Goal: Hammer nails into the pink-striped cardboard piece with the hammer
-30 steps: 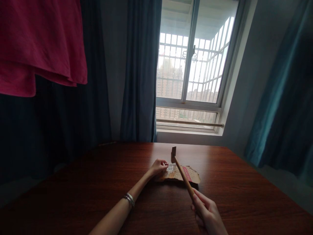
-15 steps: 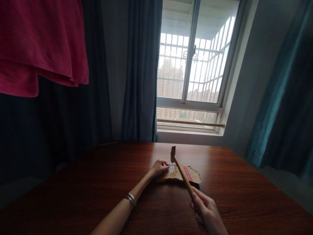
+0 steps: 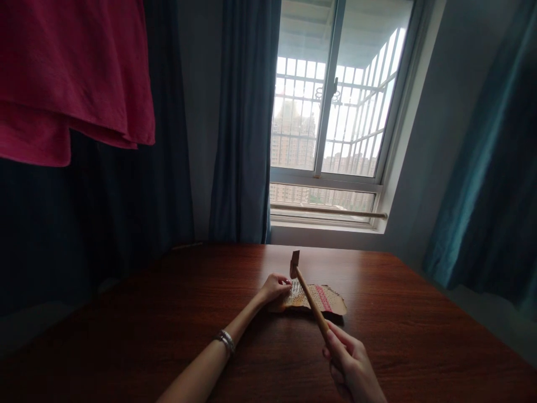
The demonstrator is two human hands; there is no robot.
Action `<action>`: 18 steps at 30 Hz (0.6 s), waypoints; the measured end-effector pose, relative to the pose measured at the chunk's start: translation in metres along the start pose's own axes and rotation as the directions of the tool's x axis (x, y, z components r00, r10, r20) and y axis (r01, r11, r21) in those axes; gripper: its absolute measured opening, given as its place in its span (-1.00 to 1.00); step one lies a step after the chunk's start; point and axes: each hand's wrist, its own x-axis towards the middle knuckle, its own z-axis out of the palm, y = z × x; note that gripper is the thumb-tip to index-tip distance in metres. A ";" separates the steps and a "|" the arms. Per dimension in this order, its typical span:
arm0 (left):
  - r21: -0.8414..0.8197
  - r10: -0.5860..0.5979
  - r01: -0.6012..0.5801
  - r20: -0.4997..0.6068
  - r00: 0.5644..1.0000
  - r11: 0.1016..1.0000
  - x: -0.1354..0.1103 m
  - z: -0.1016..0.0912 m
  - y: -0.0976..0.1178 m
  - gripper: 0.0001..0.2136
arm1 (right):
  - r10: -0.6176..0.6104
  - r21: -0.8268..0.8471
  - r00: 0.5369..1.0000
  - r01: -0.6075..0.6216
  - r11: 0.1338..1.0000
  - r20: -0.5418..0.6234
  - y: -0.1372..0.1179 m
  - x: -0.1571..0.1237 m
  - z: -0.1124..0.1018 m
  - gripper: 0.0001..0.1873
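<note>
My right hand (image 3: 350, 361) is wrapped round the lower part of a hammer's (image 3: 312, 305) wooden handle. The hammer's head is raised just above and beside the fingertips of my left hand (image 3: 277, 286). Thumb and finger of that hand are pinched together at the left part of a piece of cardboard (image 3: 335, 305); whatever is between them is too small to make out. Right beside the fingertips, several thin nails (image 3: 297, 287) stand upright in a row. The cardboard is pitted with small holes, has a pink strip and lies on the table, its front edge slightly lifted.
The brown wooden table (image 3: 168, 336) reaches to the wall under a barred window (image 3: 327, 112). Dark blue curtains (image 3: 243, 140) hang on both sides. A pink cloth (image 3: 84, 84) hangs at the upper left.
The hammer has shifted slightly left, its head closer to my left fingertips. My right hand has moved a little left with it. My left hand keeps its pinch at the cardboard.
</note>
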 end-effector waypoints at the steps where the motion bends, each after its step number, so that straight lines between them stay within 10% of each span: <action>1: -0.005 0.003 -0.003 0.002 1.000 1.000 0.000 0.000 0.000 -0.70 | 0.001 0.006 1.000 -0.001 1.000 -0.008 0.001 0.000 0.000 -0.25; 18: -0.031 0.002 -0.002 -0.012 1.000 1.000 -0.002 0.000 0.002 -0.70 | -0.002 0.012 1.000 0.002 1.000 -0.027 0.012 0.005 -0.002 -0.22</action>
